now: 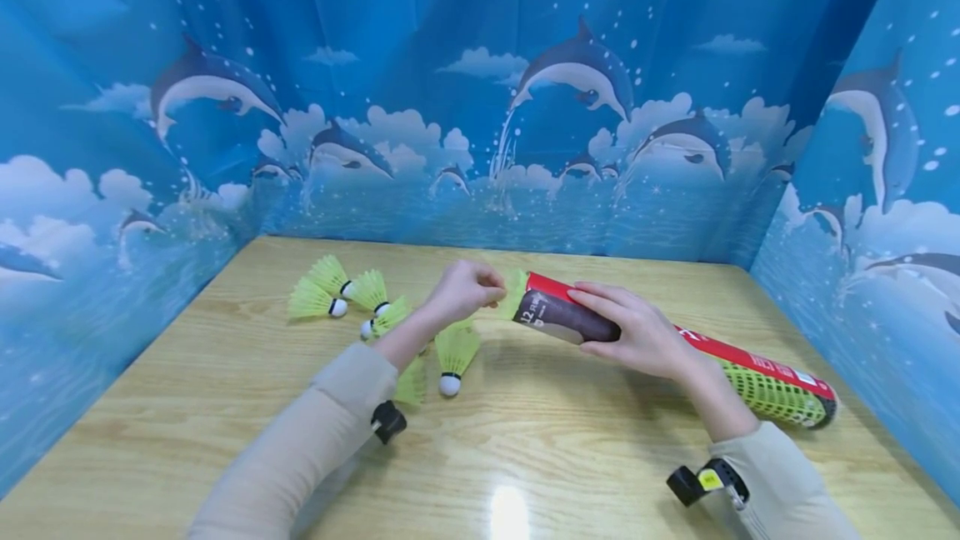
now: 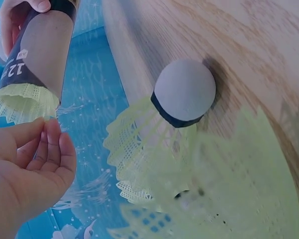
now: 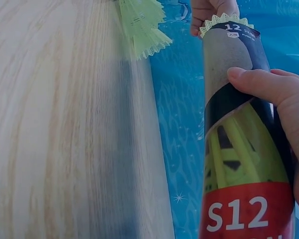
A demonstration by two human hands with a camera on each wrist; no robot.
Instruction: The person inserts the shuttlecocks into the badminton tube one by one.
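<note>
The person wears long, pale beige sleeves. The right sleeve [image 1: 791, 477] is just right of a small yellow tag [image 1: 709, 480], which has dark marks too tiny to read. Just left of the tag is a chunky black box [image 1: 683, 487]. Touching the tag's right side is a black band [image 1: 729, 472]. A shiny silver bit [image 1: 738, 501] sits below and right of the tag. Well left of the tag is the left sleeve [image 1: 300, 432], with soft creases and a wide cuff [image 1: 357, 377]. A small dark lump [image 1: 388, 422] is beside that cuff, on the tag's side. Both hands, the left hand [image 1: 463, 292] and the right hand [image 1: 637, 332], are bare.
</note>
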